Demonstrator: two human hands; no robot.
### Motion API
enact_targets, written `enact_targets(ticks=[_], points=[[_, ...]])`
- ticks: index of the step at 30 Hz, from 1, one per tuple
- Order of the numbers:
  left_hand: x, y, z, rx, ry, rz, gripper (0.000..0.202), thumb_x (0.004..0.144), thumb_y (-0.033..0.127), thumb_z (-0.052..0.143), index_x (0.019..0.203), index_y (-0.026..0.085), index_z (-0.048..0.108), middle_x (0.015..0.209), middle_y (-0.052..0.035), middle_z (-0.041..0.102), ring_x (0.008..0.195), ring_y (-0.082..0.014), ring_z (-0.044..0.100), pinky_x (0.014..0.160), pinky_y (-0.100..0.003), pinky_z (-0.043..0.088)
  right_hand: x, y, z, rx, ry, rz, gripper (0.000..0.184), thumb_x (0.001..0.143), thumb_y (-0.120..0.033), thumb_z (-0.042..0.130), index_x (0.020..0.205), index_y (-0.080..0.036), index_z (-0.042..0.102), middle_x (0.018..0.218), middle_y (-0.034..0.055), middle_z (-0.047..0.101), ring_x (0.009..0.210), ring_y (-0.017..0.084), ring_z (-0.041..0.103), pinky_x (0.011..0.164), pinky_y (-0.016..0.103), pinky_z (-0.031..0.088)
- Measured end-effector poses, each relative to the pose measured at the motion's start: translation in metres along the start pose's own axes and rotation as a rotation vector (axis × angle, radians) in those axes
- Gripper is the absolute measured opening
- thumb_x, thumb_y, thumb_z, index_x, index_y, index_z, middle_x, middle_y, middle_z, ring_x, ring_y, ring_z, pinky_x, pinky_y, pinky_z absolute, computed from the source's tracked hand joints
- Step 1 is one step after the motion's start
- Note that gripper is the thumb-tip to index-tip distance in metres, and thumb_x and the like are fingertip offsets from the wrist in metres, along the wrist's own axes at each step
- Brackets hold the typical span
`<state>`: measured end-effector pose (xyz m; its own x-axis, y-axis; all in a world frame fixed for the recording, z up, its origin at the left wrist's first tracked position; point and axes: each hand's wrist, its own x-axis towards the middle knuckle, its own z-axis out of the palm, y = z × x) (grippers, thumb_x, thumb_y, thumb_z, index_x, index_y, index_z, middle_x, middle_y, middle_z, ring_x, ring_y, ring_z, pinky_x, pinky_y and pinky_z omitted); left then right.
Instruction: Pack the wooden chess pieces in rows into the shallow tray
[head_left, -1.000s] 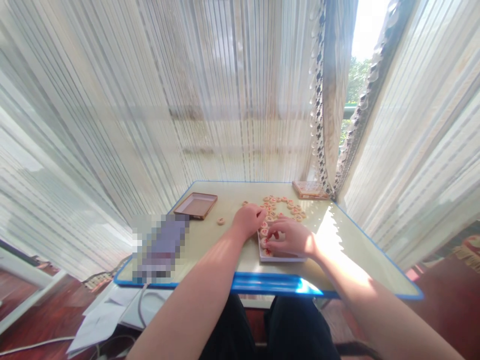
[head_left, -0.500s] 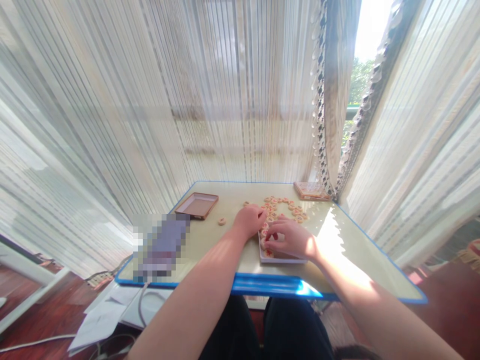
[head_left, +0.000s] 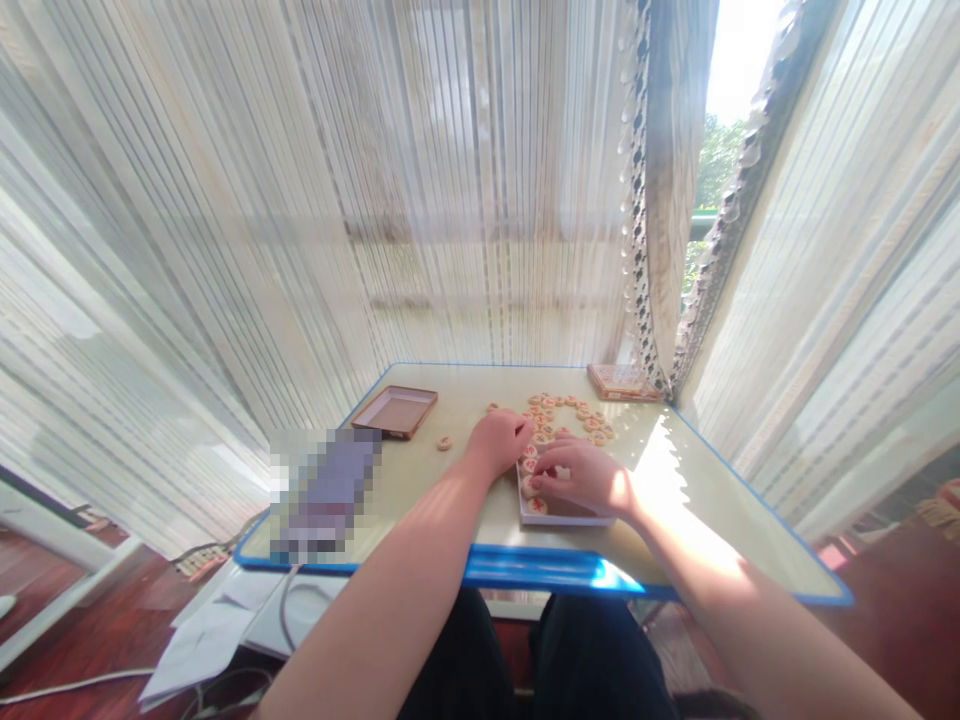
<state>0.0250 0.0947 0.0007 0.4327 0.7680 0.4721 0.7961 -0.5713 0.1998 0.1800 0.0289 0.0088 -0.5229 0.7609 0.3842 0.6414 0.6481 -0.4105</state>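
Both hands are at a shallow white-walled box (head_left: 566, 521) near the table's front edge. Round wooden Chinese chess pieces (head_left: 538, 506) with red characters line its left side in a column. My right hand (head_left: 581, 474) reaches over the box, thumb and fingers drawn together on one piece (head_left: 528, 487) of that column. My left hand (head_left: 501, 442) is closed by the box's far left corner; its curled fingers hide whatever they hold. Beyond the hands, several loose pieces (head_left: 581, 408) lie scattered, and a single piece (head_left: 445, 442) rests apart on the left.
An open brown-rimmed box lid (head_left: 397, 410) lies at the table's left, behind a blurred-out flat device (head_left: 330, 490). A closed flat box (head_left: 622, 380) sits at the far right corner. The pale table (head_left: 720, 520) has a blue rim; curtains hang behind.
The fingers of my right hand have lifted and shifted slightly, showing more of the pieces in the column. My left hand has stayed in place.
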Motion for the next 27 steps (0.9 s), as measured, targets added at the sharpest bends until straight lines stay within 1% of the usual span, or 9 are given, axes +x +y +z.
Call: enact_targets(ticks=[5, 8, 11, 15, 18, 21, 23, 25, 27], points=[[0.000, 0.000, -0.001, -0.005, -0.006, -0.004, 0.040, 0.086, 0.031, 0.037, 0.061, 0.015, 0.064, 0.066, -0.0060, 0.061, 0.063, -0.0145, 0.053, 0.061, -0.027, 0.036, 0.001, 0.002, -0.001, 0.005, 0.034, 0.020, 0.010, 0.076, -0.021, 0.059, 0.073, -0.021, 0.068, 0.068, 0.0010, 0.063, 0.073, 0.015, 0.054, 0.070, 0.028, 0.041], [0.001, 0.000, -0.001, -0.014, -0.013, -0.008, 0.040, 0.086, 0.031, 0.037, 0.061, 0.015, 0.064, 0.066, -0.0057, 0.061, 0.063, -0.0142, 0.053, 0.061, -0.026, 0.037, 0.003, 0.006, -0.001, -0.041, 0.081, 0.057, 0.011, 0.075, -0.021, 0.058, 0.072, -0.021, 0.069, 0.067, 0.0012, 0.063, 0.072, 0.015, 0.053, 0.067, 0.027, 0.042], [0.001, -0.001, 0.000, -0.025, -0.014, -0.007, 0.040, 0.086, 0.031, 0.037, 0.061, 0.015, 0.064, 0.066, -0.0055, 0.061, 0.062, -0.0138, 0.053, 0.061, -0.026, 0.037, 0.006, 0.015, -0.001, -0.122, 0.157, 0.100, 0.012, 0.075, -0.023, 0.058, 0.069, -0.021, 0.068, 0.064, 0.0015, 0.062, 0.069, 0.015, 0.053, 0.066, 0.027, 0.041], [0.000, -0.004, 0.001, -0.022, 0.003, -0.012, 0.040, 0.086, 0.032, 0.038, 0.059, 0.015, 0.063, 0.065, -0.0048, 0.060, 0.061, -0.0130, 0.051, 0.059, -0.025, 0.036, 0.009, 0.027, -0.004, -0.186, 0.232, 0.179, 0.014, 0.076, -0.025, 0.057, 0.068, -0.021, 0.067, 0.065, 0.0019, 0.063, 0.071, 0.016, 0.054, 0.070, 0.029, 0.041], [-0.001, -0.006, 0.003, -0.023, 0.021, -0.004, 0.041, 0.086, 0.033, 0.037, 0.058, 0.015, 0.061, 0.063, -0.0042, 0.059, 0.060, -0.0129, 0.051, 0.059, -0.025, 0.036, 0.009, 0.036, -0.005, -0.166, 0.261, 0.237, 0.014, 0.077, -0.030, 0.056, 0.075, -0.021, 0.067, 0.067, 0.0015, 0.063, 0.075, 0.018, 0.055, 0.073, 0.030, 0.041], [-0.001, -0.007, 0.002, -0.040, 0.041, -0.010, 0.040, 0.086, 0.032, 0.037, 0.057, 0.016, 0.058, 0.063, -0.0040, 0.058, 0.062, -0.0135, 0.052, 0.062, -0.025, 0.038, 0.009, 0.049, -0.003, -0.155, 0.268, 0.294, 0.018, 0.077, -0.033, 0.054, 0.083, -0.022, 0.067, 0.068, 0.0012, 0.063, 0.078, 0.019, 0.055, 0.074, 0.032, 0.041], [0.000, -0.006, 0.000, -0.071, 0.072, -0.021, 0.033, 0.085, 0.029, 0.040, 0.062, 0.016, 0.059, 0.068, -0.0045, 0.059, 0.068, -0.0145, 0.054, 0.067, -0.026, 0.041, 0.009, 0.059, -0.003, -0.159, 0.291, 0.350, 0.020, 0.076, -0.034, 0.053, 0.084, -0.022, 0.067, 0.070, 0.0020, 0.063, 0.079, 0.020, 0.055, 0.075, 0.032, 0.041], [-0.001, -0.006, 0.000, -0.118, 0.115, -0.038, 0.022, 0.082, 0.023, 0.042, 0.073, 0.016, 0.061, 0.077, -0.0052, 0.061, 0.075, -0.0153, 0.055, 0.073, -0.027, 0.043, 0.008, 0.069, -0.004, -0.163, 0.340, 0.393, 0.022, 0.077, -0.033, 0.051, 0.083, -0.021, 0.068, 0.072, 0.0032, 0.062, 0.081, 0.020, 0.054, 0.075, 0.033, 0.041], [-0.001, -0.007, 0.000, -0.160, 0.151, -0.058, 0.019, 0.078, 0.016, 0.043, 0.084, 0.016, 0.061, 0.084, -0.0057, 0.061, 0.080, -0.0156, 0.056, 0.077, -0.028, 0.044, 0.007, 0.077, -0.005, -0.178, 0.383, 0.428, 0.023, 0.078, -0.029, 0.048, 0.082, -0.021, 0.069, 0.076, 0.0046, 0.062, 0.081, 0.020, 0.054, 0.077, 0.034, 0.040]])
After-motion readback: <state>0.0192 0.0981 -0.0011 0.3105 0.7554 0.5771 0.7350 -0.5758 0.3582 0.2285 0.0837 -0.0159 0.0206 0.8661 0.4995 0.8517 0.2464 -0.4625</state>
